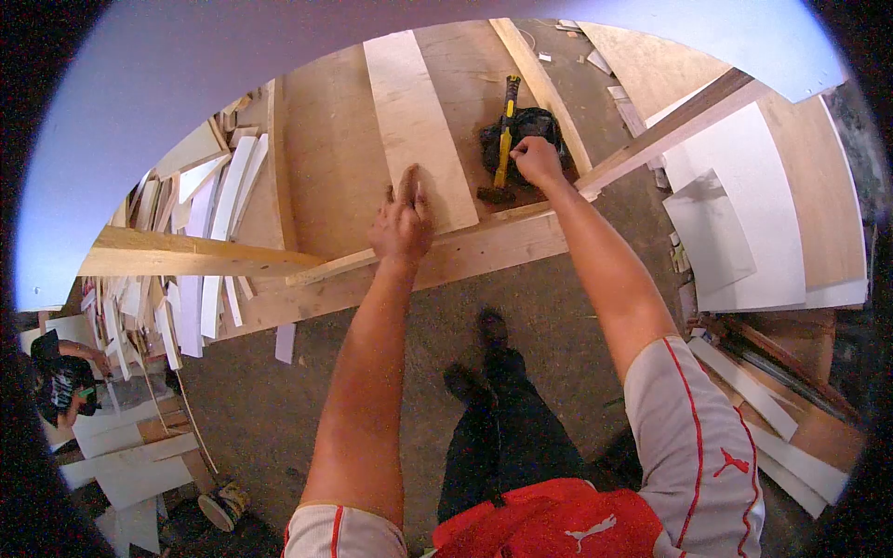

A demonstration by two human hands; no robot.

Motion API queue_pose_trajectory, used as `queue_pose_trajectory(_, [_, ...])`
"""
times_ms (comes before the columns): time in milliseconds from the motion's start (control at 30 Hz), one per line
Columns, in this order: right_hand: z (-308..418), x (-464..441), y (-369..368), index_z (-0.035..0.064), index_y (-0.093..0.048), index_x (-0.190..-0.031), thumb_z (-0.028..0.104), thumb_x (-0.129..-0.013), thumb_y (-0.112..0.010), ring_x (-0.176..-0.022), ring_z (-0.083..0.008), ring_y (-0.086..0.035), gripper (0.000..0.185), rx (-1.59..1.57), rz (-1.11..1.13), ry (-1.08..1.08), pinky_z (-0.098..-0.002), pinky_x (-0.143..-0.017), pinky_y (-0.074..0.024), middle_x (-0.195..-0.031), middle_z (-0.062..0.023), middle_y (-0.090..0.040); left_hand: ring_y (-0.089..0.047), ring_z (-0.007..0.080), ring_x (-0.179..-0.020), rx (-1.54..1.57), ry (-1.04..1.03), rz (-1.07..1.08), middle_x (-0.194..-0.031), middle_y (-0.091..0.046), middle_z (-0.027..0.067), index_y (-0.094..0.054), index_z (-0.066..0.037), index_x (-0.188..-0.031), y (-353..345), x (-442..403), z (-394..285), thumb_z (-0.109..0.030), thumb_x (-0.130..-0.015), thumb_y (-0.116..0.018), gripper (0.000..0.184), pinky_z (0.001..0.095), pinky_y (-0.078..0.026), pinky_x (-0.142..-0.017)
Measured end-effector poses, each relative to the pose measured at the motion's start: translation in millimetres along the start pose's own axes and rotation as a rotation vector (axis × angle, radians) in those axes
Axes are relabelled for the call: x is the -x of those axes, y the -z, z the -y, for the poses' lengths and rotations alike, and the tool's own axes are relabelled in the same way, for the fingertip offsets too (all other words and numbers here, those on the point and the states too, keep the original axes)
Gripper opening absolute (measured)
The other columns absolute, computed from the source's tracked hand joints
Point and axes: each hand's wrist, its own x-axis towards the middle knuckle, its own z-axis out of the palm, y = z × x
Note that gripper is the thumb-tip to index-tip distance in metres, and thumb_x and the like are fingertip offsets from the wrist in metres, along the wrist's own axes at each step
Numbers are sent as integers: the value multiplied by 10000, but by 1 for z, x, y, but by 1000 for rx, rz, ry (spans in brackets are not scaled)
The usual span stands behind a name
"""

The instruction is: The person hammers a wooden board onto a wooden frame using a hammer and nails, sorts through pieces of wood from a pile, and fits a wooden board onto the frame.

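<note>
My left hand (403, 221) rests over the near end of a long white board (414, 102), fingers stretched forward along it. My right hand (539, 163) is closed, thumb and fingers together, just right of a hammer (506, 139). Whether something small is pinched in it I cannot make out. The hammer has a yellow and black handle and lies with its head towards me. Under and behind it is a black plastic bag (537, 123), partly covered by my right hand. Both sit inside a wooden frame with a brown panel (326, 139) as its base.
A front rail (484, 246) runs between me and the panel. Wooden posts rise at the left (195, 251) and right (665, 139). Offcut strips (228, 209) pile up left; white sheets (763, 205) lean right. Another person (65, 377) is at far left, near a bucket (223, 507).
</note>
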Motion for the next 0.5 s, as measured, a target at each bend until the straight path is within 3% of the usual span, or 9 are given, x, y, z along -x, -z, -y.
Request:
queue_pose_trajectory(167, [-30, -18, -20, 40, -746, -955, 256, -874, -711, -970, -398, -686, 233, -60, -107, 0, -471, -866, -527, -969, -222, -721, -505, 398, -1344, 81, -134, -109, -1505, -480, 195, -337, -426, -1538, -18, -3, 14, -515, -1060, -301, 488, 486, -471, -1053])
queue_pose_trajectory(400, [-42, -22, -23, 18, -723, -970, 258, -903, -679, -988, -391, -677, 254, -122, -180, -41, -458, -871, -512, -980, -225, -714, -520, 406, -1324, 54, -62, -53, -1504, -481, 192, -331, -413, -1541, -18, -7, 12, -517, -1058, -305, 495, 493, -480, -1038])
queue_pose_trajectory(500, [-41, -22, -22, 38, -703, -1011, 268, -921, -648, -1072, -414, -649, 254, -120, -129, -64, -503, -955, -498, -1074, -230, -700, -550, 422, -1285, 57, -24, -31, -1499, -486, 191, -340, -415, -1534, -12, -5, 8, -514, -1057, -313, 488, 503, -492, -1015])
